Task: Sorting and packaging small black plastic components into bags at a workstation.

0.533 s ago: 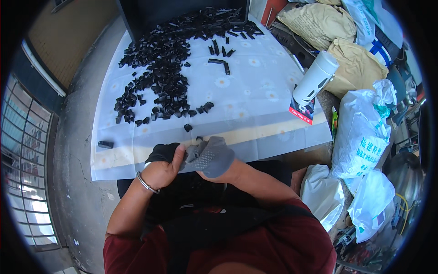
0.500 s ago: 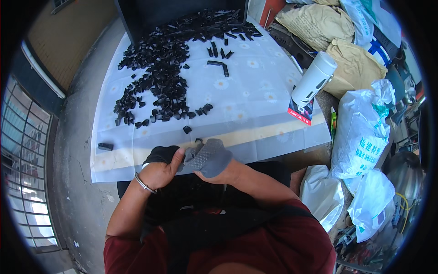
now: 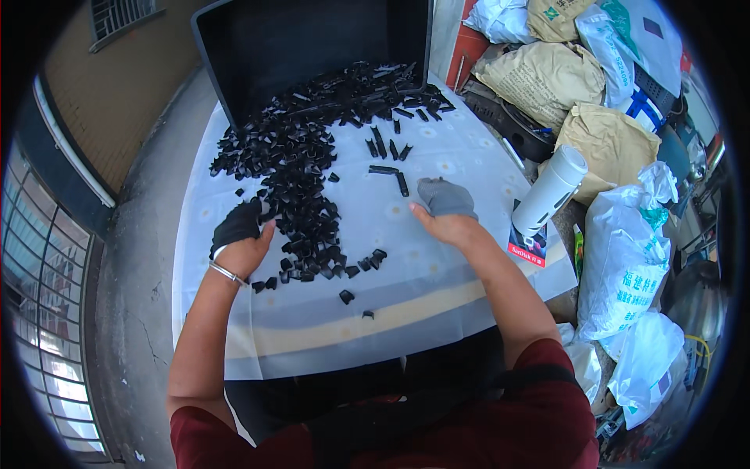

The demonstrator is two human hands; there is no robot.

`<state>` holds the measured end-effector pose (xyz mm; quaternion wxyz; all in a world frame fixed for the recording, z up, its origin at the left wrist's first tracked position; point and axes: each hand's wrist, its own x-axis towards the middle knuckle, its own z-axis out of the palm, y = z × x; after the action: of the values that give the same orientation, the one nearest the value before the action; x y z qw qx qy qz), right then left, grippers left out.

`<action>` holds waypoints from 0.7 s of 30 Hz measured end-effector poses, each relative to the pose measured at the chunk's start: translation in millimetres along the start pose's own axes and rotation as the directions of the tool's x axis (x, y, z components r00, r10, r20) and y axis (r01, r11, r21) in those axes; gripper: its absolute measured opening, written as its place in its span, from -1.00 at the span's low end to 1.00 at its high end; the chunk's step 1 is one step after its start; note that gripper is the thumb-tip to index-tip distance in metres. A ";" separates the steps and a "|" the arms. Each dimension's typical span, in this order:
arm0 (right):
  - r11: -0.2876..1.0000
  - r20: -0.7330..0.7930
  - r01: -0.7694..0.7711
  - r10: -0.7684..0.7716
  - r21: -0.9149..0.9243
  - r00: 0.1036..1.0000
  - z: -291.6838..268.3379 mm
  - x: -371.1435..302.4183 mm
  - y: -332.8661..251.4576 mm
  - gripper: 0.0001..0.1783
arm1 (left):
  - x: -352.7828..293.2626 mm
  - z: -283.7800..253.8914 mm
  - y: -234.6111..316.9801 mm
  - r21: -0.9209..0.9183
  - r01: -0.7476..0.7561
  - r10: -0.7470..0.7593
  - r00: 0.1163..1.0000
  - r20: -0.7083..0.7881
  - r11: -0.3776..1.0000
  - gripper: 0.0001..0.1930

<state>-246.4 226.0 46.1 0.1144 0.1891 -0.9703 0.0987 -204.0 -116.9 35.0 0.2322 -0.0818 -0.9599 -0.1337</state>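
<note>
Clearly, the left hand (image 3: 238,230), in a black glove with fingers curled, rests on the near edge of the heap of small black plastic pieces (image 3: 301,184). The right hand (image 3: 447,205), grey-gloved, lies flat beside two loose black sticks (image 3: 394,176), holding nothing. The pieces look light, stiff and easily scattered; best pinched at mid-length.

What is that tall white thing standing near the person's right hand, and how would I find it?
Start at the table with its pale flowered cloth. Follow its right edge, past the right hand in a grey glove. There a white cylinder bottle stands: the only tall, pale, smooth item, unlike the small black pieces and the lumpy sacks beside it.
</note>
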 end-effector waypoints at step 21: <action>0.852 0.011 0.486 -0.497 0.193 0.867 84.1 139.5 35.9 -0.68 | 101.0 -18.9 105.7 -0.804 -0.137 0.224 0.975 -0.005 0.578 -0.75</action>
<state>-401.7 190.9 -3.3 0.0885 0.4435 -0.8793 0.1495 -261.6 -12.4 121.6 0.1363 -0.2806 -0.7946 -0.5209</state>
